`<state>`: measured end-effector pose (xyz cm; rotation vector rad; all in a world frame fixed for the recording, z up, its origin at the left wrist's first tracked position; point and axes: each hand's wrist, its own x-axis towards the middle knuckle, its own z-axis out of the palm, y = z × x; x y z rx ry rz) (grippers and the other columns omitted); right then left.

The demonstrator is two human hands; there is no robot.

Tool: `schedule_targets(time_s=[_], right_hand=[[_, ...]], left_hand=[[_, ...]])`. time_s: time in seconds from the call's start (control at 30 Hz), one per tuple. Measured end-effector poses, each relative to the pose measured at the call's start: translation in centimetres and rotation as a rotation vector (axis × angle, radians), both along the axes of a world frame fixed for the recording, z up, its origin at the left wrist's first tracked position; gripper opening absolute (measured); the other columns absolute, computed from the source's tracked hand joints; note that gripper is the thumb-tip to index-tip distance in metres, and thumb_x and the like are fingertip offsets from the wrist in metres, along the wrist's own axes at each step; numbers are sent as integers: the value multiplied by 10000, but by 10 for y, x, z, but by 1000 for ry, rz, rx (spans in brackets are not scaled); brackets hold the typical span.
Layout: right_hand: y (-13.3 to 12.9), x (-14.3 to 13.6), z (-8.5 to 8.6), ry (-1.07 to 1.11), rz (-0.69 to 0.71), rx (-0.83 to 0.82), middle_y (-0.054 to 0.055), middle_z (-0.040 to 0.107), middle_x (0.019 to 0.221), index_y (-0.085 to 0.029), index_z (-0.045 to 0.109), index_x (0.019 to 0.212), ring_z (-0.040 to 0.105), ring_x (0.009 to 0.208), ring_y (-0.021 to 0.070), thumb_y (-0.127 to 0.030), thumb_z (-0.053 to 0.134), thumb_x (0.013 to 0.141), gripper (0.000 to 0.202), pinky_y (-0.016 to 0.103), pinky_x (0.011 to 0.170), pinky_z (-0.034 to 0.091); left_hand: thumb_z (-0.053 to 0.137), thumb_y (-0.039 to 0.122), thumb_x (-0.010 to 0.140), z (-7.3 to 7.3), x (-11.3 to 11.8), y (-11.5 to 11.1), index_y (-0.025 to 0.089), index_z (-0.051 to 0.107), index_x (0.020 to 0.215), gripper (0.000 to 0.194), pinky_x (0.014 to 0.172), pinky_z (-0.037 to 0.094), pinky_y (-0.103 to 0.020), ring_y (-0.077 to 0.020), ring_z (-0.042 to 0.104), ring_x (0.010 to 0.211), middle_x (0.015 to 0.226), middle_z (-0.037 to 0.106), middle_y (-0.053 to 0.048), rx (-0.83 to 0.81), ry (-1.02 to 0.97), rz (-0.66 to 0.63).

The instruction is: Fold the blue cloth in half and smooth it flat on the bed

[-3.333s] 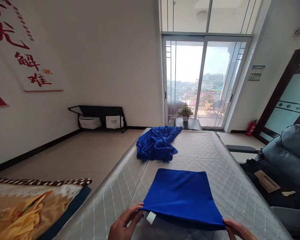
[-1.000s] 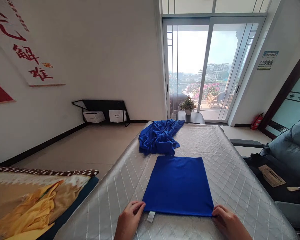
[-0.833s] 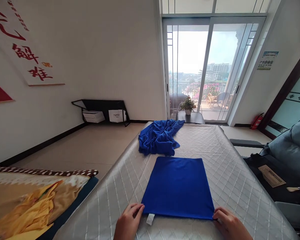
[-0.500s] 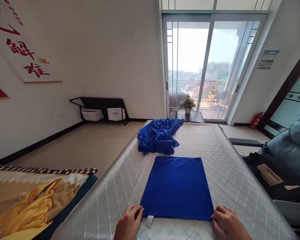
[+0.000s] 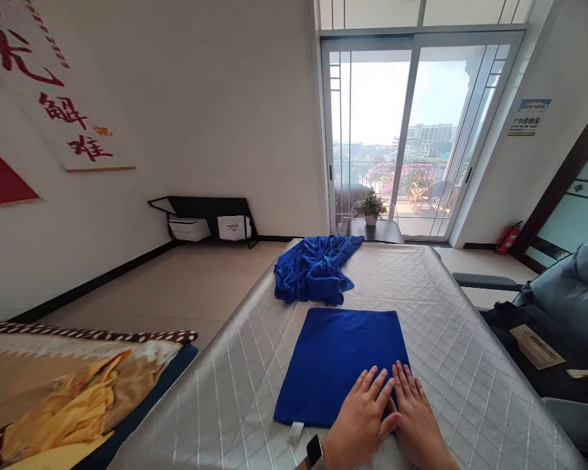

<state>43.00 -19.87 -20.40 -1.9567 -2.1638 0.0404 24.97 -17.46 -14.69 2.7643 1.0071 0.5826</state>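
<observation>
A flat blue cloth point(image 5: 333, 365), roughly square with a small white tag point(image 5: 296, 432) at its near left edge, lies on the silver quilted table cover point(image 5: 225, 398). My left hand point(image 5: 365, 408) rests palm down on the cloth's near right part, fingers stretched out. Beside it, my right hand point(image 5: 414, 401) lies flat over the cloth's right edge, also with straight fingers. The two hands touch or overlap near the thumbs. A dark watch point(image 5: 315, 452) is on the left wrist. Farther back sits a crumpled heap of blue cloth point(image 5: 316, 271).
Left of the table, a yellow cloth point(image 5: 73, 408) lies on a patterned brown cover point(image 5: 10, 365). A dark chair point(image 5: 568, 281) stands at the right. Beyond the far edge are a potted plant point(image 5: 371, 207) and a sliding glass door point(image 5: 367, 130).
My left hand has left the cloth's near left corner and moved right. My right hand has let go of the near right corner; both now lie flat on the cloth's right side.
</observation>
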Motion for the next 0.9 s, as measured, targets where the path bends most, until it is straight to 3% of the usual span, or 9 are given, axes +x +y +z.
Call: schedule_targets(time_s=[0.1, 0.2, 0.47, 0.6, 0.77, 0.9], right_hand=[[-1, 4, -11, -8, 30, -31, 77, 274, 1598, -227, 431, 1487, 214, 1484, 277, -415, 339, 985, 543, 508, 1198, 234], [-1, 2, -7, 4, -48, -65, 95, 238, 1603, -155, 377, 1512, 204, 1487, 272, -480, 303, 983, 624, 500, 1200, 232], [2, -2, -2, 46, -109, -103, 84, 184, 1615, -102, 284, 1544, 153, 1498, 247, -502, 235, 974, 698, 492, 1220, 172], [3, -3, -1, 15, -114, -101, 83, 171, 1616, -93, 290, 1541, 147, 1499, 241, -508, 222, 973, 707, 483, 1222, 163], [-1, -6, 7, -34, -117, -129, 69, 167, 1615, -105, 310, 1535, 157, 1499, 235, -507, 207, 977, 695, 476, 1218, 177], [4, -2, 25, -39, -130, -196, 89, 186, 1613, -80, 279, 1539, 165, 1499, 241, -546, 200, 977, 734, 462, 1224, 162]], left_hand=[[404, 485, 1011, -11, 14, 4, 274, 199, 1575, 636, 1194, 284, -451, -254, 257, 1481, 1608, 291, -31, -28, 34, -20], [374, 515, 1013, -23, -1, 11, 301, 187, 1569, 624, 1188, 277, -494, -272, 243, 1485, 1614, 260, -20, -50, 62, 85], [345, 573, 1003, -65, -106, 13, 263, 168, 1570, 670, 1181, 257, -549, -294, 250, 1480, 1616, 262, -66, 20, 118, 605], [340, 581, 996, -82, -141, 2, 188, 140, 1580, 732, 1163, 319, -503, -289, 265, 1475, 1622, 232, -115, 29, 93, 738], [361, 604, 976, -91, -149, -1, 145, 200, 1575, 771, 1153, 349, -484, -295, 323, 1450, 1591, 309, -147, 81, 65, 755], [337, 616, 974, -92, -146, 0, 137, 218, 1572, 775, 1155, 344, -488, -294, 336, 1445, 1582, 326, -151, 82, 67, 761]])
